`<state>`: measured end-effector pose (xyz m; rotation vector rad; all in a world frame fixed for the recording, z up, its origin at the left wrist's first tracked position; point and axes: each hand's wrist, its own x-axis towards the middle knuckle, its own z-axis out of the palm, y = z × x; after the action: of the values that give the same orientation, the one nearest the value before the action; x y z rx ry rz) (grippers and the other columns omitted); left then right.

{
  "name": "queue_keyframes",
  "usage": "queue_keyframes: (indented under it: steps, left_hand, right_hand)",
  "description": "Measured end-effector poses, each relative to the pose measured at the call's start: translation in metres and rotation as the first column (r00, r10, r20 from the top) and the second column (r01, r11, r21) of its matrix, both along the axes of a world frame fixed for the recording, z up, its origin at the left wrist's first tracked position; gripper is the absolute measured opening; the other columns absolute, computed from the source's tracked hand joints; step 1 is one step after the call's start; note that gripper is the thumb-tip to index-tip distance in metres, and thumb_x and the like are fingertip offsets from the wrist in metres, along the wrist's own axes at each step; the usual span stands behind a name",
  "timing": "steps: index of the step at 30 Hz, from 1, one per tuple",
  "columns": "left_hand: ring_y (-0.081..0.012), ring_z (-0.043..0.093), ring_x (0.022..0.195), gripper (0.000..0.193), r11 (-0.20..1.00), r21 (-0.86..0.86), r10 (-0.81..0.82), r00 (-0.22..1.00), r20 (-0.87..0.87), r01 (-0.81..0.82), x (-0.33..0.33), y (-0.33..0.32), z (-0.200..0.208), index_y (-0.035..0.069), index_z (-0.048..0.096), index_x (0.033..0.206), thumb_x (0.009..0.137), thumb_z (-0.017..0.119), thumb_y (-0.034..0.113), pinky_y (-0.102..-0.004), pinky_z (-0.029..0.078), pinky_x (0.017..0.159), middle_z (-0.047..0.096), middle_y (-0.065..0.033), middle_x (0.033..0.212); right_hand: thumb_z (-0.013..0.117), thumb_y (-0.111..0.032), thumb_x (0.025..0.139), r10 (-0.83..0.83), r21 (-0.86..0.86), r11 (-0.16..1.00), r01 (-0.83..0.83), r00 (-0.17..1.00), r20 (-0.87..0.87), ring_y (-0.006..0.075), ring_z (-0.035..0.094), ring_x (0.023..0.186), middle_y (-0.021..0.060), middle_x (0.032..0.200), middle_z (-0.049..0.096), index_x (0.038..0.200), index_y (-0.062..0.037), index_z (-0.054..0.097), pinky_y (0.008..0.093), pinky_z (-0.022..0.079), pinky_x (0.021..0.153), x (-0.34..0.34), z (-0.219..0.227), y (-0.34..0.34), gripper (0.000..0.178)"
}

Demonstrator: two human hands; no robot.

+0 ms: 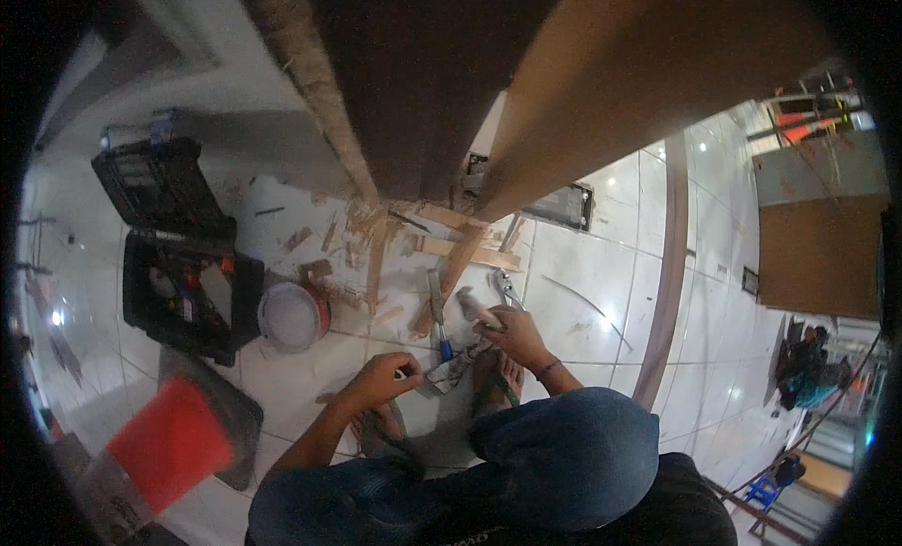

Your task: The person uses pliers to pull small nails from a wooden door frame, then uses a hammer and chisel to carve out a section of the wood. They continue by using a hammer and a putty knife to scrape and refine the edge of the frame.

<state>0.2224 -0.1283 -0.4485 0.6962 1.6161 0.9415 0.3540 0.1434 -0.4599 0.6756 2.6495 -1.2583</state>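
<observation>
My right hand (515,335) is closed round a hammer (481,313) with a pale handle; its grey head is smeared by motion. To the left, my left hand (381,381) hangs with fingers curled together above the floor; whatever they pinch is too small to make out. Between the hands lies a long metal tool with a blue handle (444,344), its kind unclear. The blue end touches a crumpled white wrapper (449,373) by my feet. Just beyond the right hand rests a pair of pliers (505,287).
Ahead rises a brown wooden door frame (573,95), with wood strips (470,250) and splinters at its foot. On the left stand a lidless-looking round tub (289,319), an open black toolbox (193,297) and a red-and-grey object (178,443). A long brown strip (669,264) crosses the tiles.
</observation>
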Motion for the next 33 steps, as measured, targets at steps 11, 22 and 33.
queue_keyframes:
  steps: [11, 22, 33]
  left_hand:
    - [-0.0205, 0.065, 0.086, 0.022, 0.985, -0.161, 0.063, 0.998, 0.028, -0.057, -0.012, -0.001, 0.02, 0.0, 0.064, 0.096, 0.086, 0.067, 0.019, -0.0347, 0.051, 0.081, 0.067, -0.0105, 0.09]
    - [-0.0223, 0.064, 0.09, 0.043, 0.962, -0.115, 0.245, 0.969, -0.03, -0.247, 0.002, -0.012, -0.021, -0.006, 0.061, 0.111, 0.085, 0.07, 0.027, -0.0339, 0.051, 0.085, 0.067, -0.0138, 0.1]
    - [-0.0213, 0.062, 0.1, 0.046, 0.97, -0.194, 0.198, 0.944, 0.264, -0.149, -0.002, 0.004, 0.028, -0.005, 0.059, 0.119, 0.086, 0.07, 0.025, -0.033, 0.05, 0.089, 0.066, -0.0141, 0.109]
  right_hand:
    - [0.065, -0.03, 0.083, 0.35, -0.047, 0.937, -0.347, 0.933, 0.084, 0.0382, 0.063, 0.091, 0.0187, 0.095, 0.065, 0.095, -0.0007, 0.065, 0.0441, 0.049, 0.081, -0.028, -0.035, -0.048, 0.031]
    - [0.071, -0.022, 0.081, 0.333, -0.414, 0.865, -0.282, 0.941, 0.054, 0.0241, 0.066, 0.069, 0.0164, 0.082, 0.069, 0.099, -0.0014, 0.07, 0.0354, 0.051, 0.069, -0.042, 0.022, -0.047, 0.028]
    - [0.072, -0.032, 0.084, 0.337, -0.399, 0.857, -0.327, 0.94, -0.046, 0.0227, 0.063, 0.061, 0.0181, 0.073, 0.067, 0.103, 0.0009, 0.069, 0.0359, 0.05, 0.062, -0.042, 0.048, -0.052, 0.039]
